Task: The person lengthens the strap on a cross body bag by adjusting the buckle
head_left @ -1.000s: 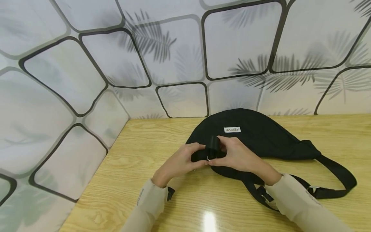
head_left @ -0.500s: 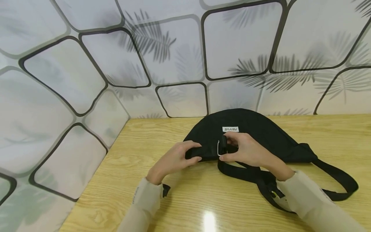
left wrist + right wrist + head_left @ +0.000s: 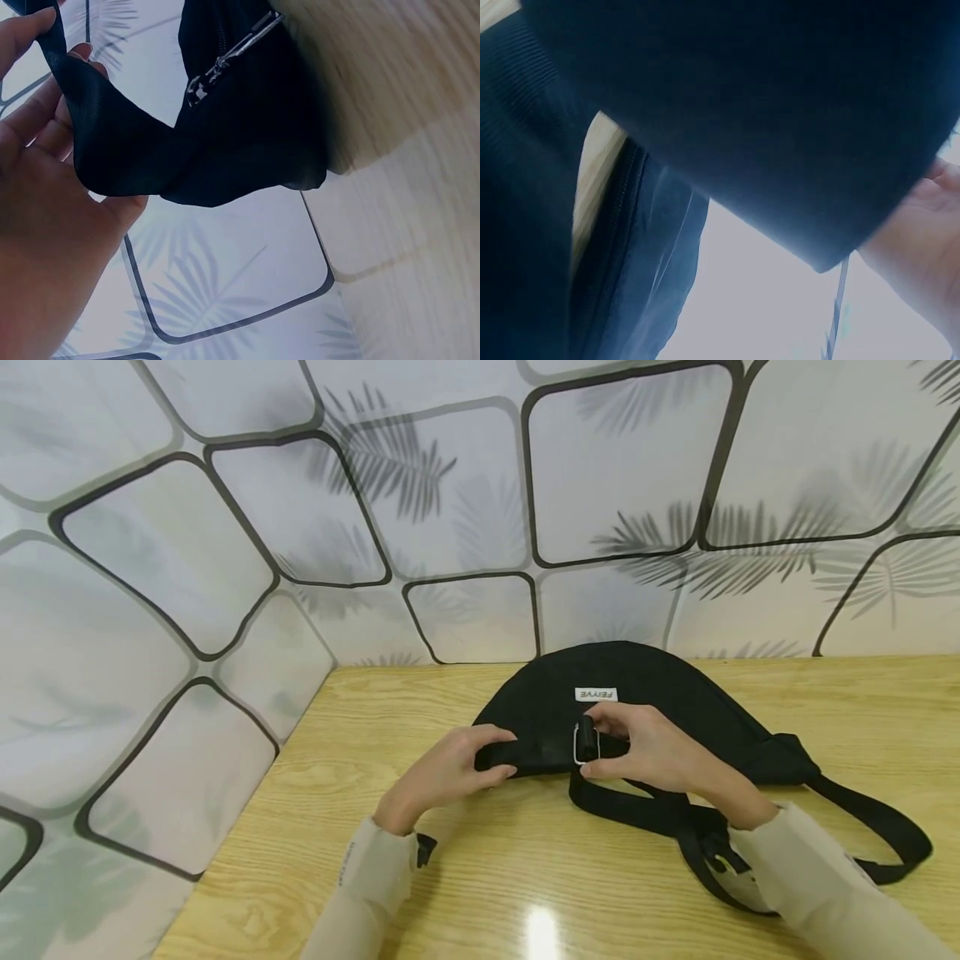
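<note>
A black bag (image 3: 652,685) with a white label lies on the wooden table. At its lower left, the left hand (image 3: 438,774) pinches the black strap between thumb and fingers; the left wrist view shows that hand (image 3: 52,165) on the twisted strap (image 3: 112,135), beside a metal zipper pull (image 3: 232,60). The right hand (image 3: 660,750) pinches a metal buckle (image 3: 577,745) with black strap folded through it, in front of the bag. In the right wrist view, black webbing (image 3: 765,127) covers much of the right hand (image 3: 919,247), hiding its fingertips.
The strap loops (image 3: 630,810) toward the right forearm, with a part hidden under the sleeve. Another strap loop (image 3: 892,827) extends at the right. A patterned wall (image 3: 472,485) stands behind and left of the wooden table (image 3: 487,877).
The right hand and buckle have moved right along the strap, away from the left hand, which has shifted slightly left. The lower strap loop has moved right too.
</note>
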A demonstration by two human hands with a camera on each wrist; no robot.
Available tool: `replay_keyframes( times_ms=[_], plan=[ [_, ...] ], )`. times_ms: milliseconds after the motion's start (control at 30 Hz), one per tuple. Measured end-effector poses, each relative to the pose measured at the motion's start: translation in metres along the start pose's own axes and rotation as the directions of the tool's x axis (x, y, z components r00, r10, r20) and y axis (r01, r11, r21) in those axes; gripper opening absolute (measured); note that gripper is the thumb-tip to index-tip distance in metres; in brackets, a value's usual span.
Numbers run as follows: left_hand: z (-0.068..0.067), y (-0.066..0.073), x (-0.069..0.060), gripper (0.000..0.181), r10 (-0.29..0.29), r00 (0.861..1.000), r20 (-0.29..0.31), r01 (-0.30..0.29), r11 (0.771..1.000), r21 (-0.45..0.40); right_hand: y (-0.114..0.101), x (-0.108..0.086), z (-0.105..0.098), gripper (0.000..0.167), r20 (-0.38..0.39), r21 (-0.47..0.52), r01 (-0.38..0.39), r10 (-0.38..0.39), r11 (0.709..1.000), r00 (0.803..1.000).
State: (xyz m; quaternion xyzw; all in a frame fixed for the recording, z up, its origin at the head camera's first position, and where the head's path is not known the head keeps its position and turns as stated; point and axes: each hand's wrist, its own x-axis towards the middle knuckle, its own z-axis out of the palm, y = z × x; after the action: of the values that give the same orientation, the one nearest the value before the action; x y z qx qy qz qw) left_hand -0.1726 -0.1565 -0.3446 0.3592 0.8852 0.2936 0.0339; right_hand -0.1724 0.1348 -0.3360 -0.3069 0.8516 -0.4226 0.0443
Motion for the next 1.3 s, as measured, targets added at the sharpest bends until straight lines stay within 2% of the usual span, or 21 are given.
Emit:
replay_keyframes(
  times_ms=[267, 567, 767, 933, 1100, 1200, 1300],
  plan=[
    [0.000, -0.010, -0.001, 0.037, -0.029, 0.999, 0.019, 0.028, 1.000, 0.013, 0.004, -0.005, -0.004, 0.051, -0.008, -0.024, -0.010, 0.010, 1.000, 1.000],
    [-0.001, -0.021, -0.003, 0.033, -0.016, 1.000, 0.019, 0.015, 0.999, 0.050, 0.010, -0.012, -0.008, 0.046, -0.024, -0.016, -0.002, 0.002, 1.000, 1.000],
    [-0.008, -0.025, -0.007, 0.031, -0.044, 0.999, 0.003, 0.044, 0.997, 0.063, 0.015, -0.014, -0.011, 0.039, -0.031, -0.008, -0.004, 0.004, 1.000, 1.000],
    [-0.010, -0.022, -0.008, 0.033, -0.079, 0.996, 0.031, 0.076, 0.994, 0.075, 0.018, -0.014, -0.009, 0.038, -0.026, 0.007, 0.010, -0.010, 1.000, 1.000],
    [-0.014, -0.016, -0.005, 0.044, -0.125, 0.989, 0.081, 0.115, 0.986, 0.119, 0.017, -0.014, -0.007, 0.039, -0.045, 0.000, -0.007, 0.007, 1.000, 0.999],
    [-0.016, -0.010, 0.001, 0.051, -0.118, 0.989, 0.087, 0.105, 0.984, 0.145, 0.015, -0.013, -0.007, 0.041, -0.052, 0.004, -0.004, 0.004, 1.000, 0.999],
    [-0.015, -0.001, 0.013, 0.054, -0.082, 0.993, 0.089, 0.068, 0.986, 0.150, 0.014, -0.013, -0.006, 0.043, -0.048, 0.019, 0.006, -0.005, 1.000, 0.999]
  ],
)
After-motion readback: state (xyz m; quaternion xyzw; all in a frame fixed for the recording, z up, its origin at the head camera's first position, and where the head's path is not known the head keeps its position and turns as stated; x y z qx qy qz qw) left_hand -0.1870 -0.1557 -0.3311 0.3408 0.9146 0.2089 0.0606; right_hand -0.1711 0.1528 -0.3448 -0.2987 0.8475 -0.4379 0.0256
